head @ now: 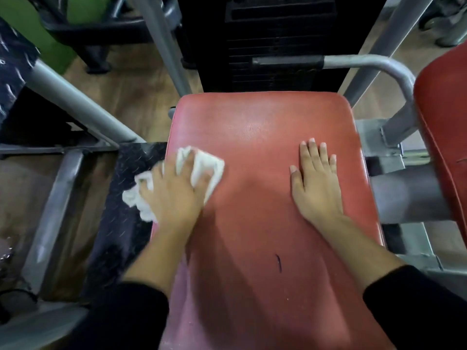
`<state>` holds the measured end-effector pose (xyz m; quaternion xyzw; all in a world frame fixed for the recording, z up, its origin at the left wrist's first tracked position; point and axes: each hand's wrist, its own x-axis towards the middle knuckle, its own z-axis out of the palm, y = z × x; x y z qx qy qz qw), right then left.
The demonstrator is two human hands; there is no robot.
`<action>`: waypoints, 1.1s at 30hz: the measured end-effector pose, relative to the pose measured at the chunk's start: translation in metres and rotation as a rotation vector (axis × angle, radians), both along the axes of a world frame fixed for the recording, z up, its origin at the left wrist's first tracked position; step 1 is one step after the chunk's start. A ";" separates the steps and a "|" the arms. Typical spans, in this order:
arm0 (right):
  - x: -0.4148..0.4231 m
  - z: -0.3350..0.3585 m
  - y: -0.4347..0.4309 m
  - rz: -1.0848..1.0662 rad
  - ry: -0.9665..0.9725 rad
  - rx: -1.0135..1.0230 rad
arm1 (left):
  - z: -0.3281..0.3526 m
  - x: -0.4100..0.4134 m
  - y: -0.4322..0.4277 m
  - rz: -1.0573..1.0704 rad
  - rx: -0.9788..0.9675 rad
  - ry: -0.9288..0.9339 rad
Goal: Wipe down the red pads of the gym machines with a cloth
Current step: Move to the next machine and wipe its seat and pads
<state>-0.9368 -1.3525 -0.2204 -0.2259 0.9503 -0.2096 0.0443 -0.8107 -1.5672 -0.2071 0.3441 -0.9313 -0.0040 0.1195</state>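
Red pad [252, 137]: large rectangle with rounded far corners, lying flat. The vinyl is faded and dull, with a pale sheen near the far edge.
Mark [278, 261]: short dark streak on the pad, toward the near edge.
Cloth [205, 165]: white and crumpled, at the pad's left edge. One end lies on the red surface, the other hangs off over the dark tread plate [118, 223].
Left hand [174, 195]: palm down on the cloth. Its fingers [186, 165] are splayed and dug into the folds, with cloth pinched up between them.
Right hand [316, 183]: flat on bare vinyl near the pad's right edge. Its fingers [313, 154] are straight and slightly apart, holding nothing.
Sleeves [136, 314]: black, on both forearms.
Second red pad [439, 122]: beyond the right edge, upright and only partly in view.
Weight stack [273, 34]: black, just past the far edge.
Frame tubes [75, 99]: grey metal.
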 end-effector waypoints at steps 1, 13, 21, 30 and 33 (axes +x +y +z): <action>-0.001 -0.001 0.001 0.006 -0.001 -0.003 | -0.001 -0.015 -0.011 0.031 0.031 -0.001; 0.024 0.003 0.050 -0.001 0.040 0.000 | -0.009 0.045 0.074 -0.266 -0.110 -0.029; 0.034 0.003 0.066 -0.036 0.039 -0.029 | -0.010 0.022 0.107 -0.248 -0.093 -0.027; 0.048 -0.002 0.079 -0.032 0.024 0.048 | -0.014 -0.012 0.121 -0.227 -0.120 -0.044; 0.047 -0.001 0.082 -0.043 0.016 0.050 | -0.015 -0.021 0.129 -0.175 -0.082 -0.046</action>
